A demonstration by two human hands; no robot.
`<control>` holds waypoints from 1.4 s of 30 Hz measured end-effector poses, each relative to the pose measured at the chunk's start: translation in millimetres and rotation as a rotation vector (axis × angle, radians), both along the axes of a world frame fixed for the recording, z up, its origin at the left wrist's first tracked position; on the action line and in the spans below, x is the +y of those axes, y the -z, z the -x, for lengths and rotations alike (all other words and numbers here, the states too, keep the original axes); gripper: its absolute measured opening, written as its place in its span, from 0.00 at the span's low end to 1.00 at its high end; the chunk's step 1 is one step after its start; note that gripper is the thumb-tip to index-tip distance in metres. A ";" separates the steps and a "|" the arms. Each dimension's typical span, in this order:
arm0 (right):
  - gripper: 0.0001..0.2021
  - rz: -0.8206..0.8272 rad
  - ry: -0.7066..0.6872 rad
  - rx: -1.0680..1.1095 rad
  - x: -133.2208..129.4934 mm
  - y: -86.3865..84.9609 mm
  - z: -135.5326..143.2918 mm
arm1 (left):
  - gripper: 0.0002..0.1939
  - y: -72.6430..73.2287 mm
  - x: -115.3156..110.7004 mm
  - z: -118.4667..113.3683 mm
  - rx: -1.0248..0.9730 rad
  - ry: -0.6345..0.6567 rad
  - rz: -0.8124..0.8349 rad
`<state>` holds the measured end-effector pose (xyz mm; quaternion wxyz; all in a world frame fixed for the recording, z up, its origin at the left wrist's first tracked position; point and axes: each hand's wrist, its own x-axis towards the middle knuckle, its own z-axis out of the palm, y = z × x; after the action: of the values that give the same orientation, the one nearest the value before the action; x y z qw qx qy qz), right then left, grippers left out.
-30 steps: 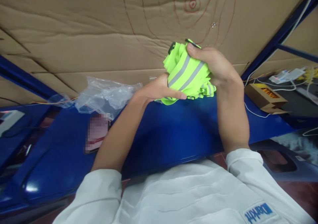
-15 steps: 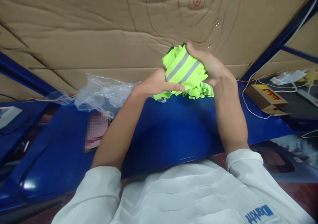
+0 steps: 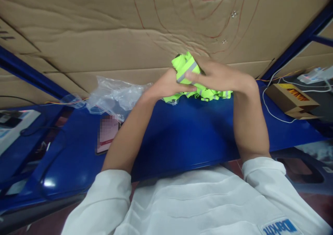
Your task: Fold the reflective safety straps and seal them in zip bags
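A bundle of neon yellow-green reflective straps (image 3: 185, 65) with grey stripes is gathered between my two hands above the back of the blue table. My left hand (image 3: 170, 84) is closed around its left and lower side, the thumb reaching across the front. On the right, my right hand (image 3: 212, 73) wraps over the bundle, its thumb pressed on the striped front; its other fingers are partly hidden behind. More straps of the same colour (image 3: 217, 94) lie on the table just below and behind my hands.
Clear plastic bags (image 3: 117, 94) lie on the blue table (image 3: 187, 134) at the left, near a phone-like item with a blurred pink screen (image 3: 108, 134). An open cardboard box (image 3: 292, 99) and a white cable (image 3: 270, 111) are at the right. A cardboard sheet (image 3: 104, 37) stands behind.
My right hand has moved from the bundle's upper right edge onto its front, covering more of it. The bundle looks more tightly compressed. The view has shifted slightly.
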<state>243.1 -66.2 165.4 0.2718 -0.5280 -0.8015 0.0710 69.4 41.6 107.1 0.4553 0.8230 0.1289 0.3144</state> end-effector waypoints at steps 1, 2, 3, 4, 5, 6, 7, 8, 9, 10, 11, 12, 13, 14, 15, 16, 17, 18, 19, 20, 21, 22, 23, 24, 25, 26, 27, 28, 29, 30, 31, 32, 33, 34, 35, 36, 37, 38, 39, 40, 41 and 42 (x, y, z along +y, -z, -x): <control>0.22 0.004 -0.014 0.025 -0.2 1.7 -0.4 | 0.34 0.7 -0.5 -2.1 -0.002 -0.013 -0.034; 0.24 -0.013 -0.012 0.064 0.3 3.2 -0.9 | 0.34 0.6 -1.8 -3.4 -0.002 -0.033 -0.057; 0.25 -0.041 -0.005 0.110 1.2 4.4 -1.5 | 0.35 -0.4 -3.5 -3.7 -0.001 -0.053 -0.070; 0.26 -0.075 -0.004 0.154 2.2 5.0 -2.1 | 0.36 -2.0 -5.5 -2.8 -0.001 -0.070 -0.076; 0.27 -0.105 -0.012 0.188 2.9 5.1 -2.7 | 0.37 -4.0 -7.1 -0.7 -0.001 -0.080 -0.077; 0.28 -0.136 -0.023 0.217 3.0 4.6 -3.2 | 0.37 -6.0 -8.2 2.5 0.006 -0.079 -0.069; 0.30 -0.167 -0.031 0.241 2.3 3.7 -3.7 | 0.35 -7.7 -8.3 6.4 0.021 -0.067 -0.050; 0.31 -0.181 -0.035 0.250 0.8 2.4 -4.0 | 0.34 -9.0 -7.5 10.6 0.039 -0.050 -0.024; 0.31 -0.190 -0.029 0.254 -1.4 1.0 -4.0 | 0.32 -9.6 -5.9 14.5 0.056 -0.029 0.006; 0.30 -0.191 -0.019 0.251 -4.1 -0.6 -3.6 | 0.31 -9.7 -3.8 17.7 0.073 -0.004 0.034; 0.29 -0.187 -0.007 0.244 -6.7 -2.1 -2.9 | 0.31 -9.3 -1.7 19.7 0.087 0.028 0.056; 0.28 -0.181 0.003 0.235 -9.0 -3.6 -2.0 | 0.31 -8.6 0.1 20.5 0.105 0.065 0.068; 0.27 -0.184 0.009 0.231 -10.6 -4.9 -1.1 | 0.31 -7.9 1.3 19.9 0.129 0.103 0.067; 0.26 -0.192 0.014 0.231 -11.4 -5.9 -0.2 | 0.31 -7.4 1.7 18.3 0.146 0.128 0.057; 0.25 -0.204 0.019 0.228 -11.2 -6.7 0.3 | 0.31 -7.3 1.2 16.1 0.151 0.128 0.040; 0.23 -0.210 0.025 0.215 -10.2 -7.1 0.4 | 0.30 -7.6 0.2 13.7 0.143 0.101 0.021; 0.20 -0.210 0.034 0.201 -8.5 -7.1 0.0 | 0.28 -8.4 -1.2 11.7 0.131 0.055 0.005; 0.16 -0.193 0.038 0.192 -6.4 -6.8 -0.8 | 0.28 -9.5 -2.6 10.3 0.120 0.000 -0.007; 0.15 -0.156 0.034 0.191 -3.9 -6.1 -2.0 | 0.27 -10.7 -3.7 9.6 0.114 -0.046 -0.013; 0.15 -0.107 0.020 0.205 -1.4 -5.1 -3.3 | 0.27 -11.8 -4.3 9.6 0.121 -0.072 -0.017; 0.15 -0.059 0.000 0.240 1.3 -3.6 -4.6 | 0.27 -12.6 -4.2 10.0 0.138 -0.081 -0.021; 0.15 -0.022 -0.024 0.296 4.1 -1.8 -5.7 | 0.27 -12.9 -3.5 10.5 0.151 -0.086 -0.023; 0.15 -0.001 -0.047 0.361 6.9 0.4 -6.4 | 0.26 -12.7 -2.1 10.9 0.157 -0.094 -0.022; 0.14 0.001 -0.064 0.431 9.8 2.9 -6.7 | 0.25 -12.3 -0.4 11.0 0.155 -0.114 -0.019; 0.14 -0.002 -0.076 0.507 12.8 5.4 -6.5 | 0.24 -11.7 1.5 10.6 0.149 -0.145 -0.014; 0.14 0.002 -0.085 0.588 15.8 8.0 -5.8 | 0.24 -11.2 3.3 10.0 0.138 -0.182 -0.011; 0.14 0.024 -0.090 0.668 18.7 10.3 -4.6 | 0.25 -11.0 4.9 9.3 0.123 -0.215 -0.012; 0.14 0.068 -0.095 0.742 21.5 12.3 -3.0 | 0.25 -11.1 6.2 8.7 0.108 -0.239 -0.018; 0.14 0.123 -0.101 0.806 23.8 13.8 -1.2 | 0.26 -11.6 7.2 8.6 0.096 -0.250 -0.026; 0.14 0.177 -0.107 0.855 25.8 14.7 0.7 | 0.28 -12.1 8.0 9.0 0.086 -0.253 -0.036; 0.15 0.221 -0.116 0.888 27.3 15.0 2.7 | 0.29 -12.6 8.8 10.2 0.078 -0.250 -0.046; 0.16 0.246 -0.121 0.912 28.2 14.7 4.6 | 0.29 -12.8 9.8 11.8 0.072 -0.246 -0.054; 0.16 0.252 -0.129 0.932 28.6 13.9 6.3 | 0.30 -12.4 11.0 13.9 0.066 -0.242 -0.060; 0.15 0.244 -0.143 0.953 28.6 12.7 7.8 | 0.30 -11.5 12.6 16.1 0.060 -0.234 -0.064; 0.14 0.230 -0.159 0.972 28.3 11.3 8.8 | 0.30 -10.2 14.3 18.1 0.049 -0.227 -0.067; 0.14 0.217 -0.171 0.988 27.9 9.8 9.2 | 0.30 -8.6 16.1 19.7 0.033 -0.223 -0.069; 0.15 0.203 -0.171 0.998 27.5 8.3 9.0 | 0.31 -7.1 17.6 20.6 0.015 -0.220 -0.068; 0.17 0.192 -0.154 1.001 27.2 6.8 8.2 | 0.31 -6.0 18.7 20.8 -0.008 -0.226 -0.065; 0.19 0.187 -0.121 0.994 27.3 5.6 6.8 | 0.32 -5.5 19.2 20.1 -0.033 -0.240 -0.062; 0.21 0.184 -0.070 0.983 27.6 4.7 5.2 | 0.34 -5.9 19.0 18.9 -0.050 -0.254 -0.058; 0.23 0.181 -0.018 0.970 28.3 4.1 3.5 | 0.35 -7.0 18.4 17.3 -0.061 -0.264 -0.056; 0.25 0.176 0.025 0.957 29.5 3.9 2.0 | 0.36 -8.8 17.4 15.4 -0.069 -0.277 -0.056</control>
<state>241.1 -36.7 161.5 0.5649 -0.4665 -0.5711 0.3703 54.0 59.0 115.9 0.3884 0.7984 0.2167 0.4059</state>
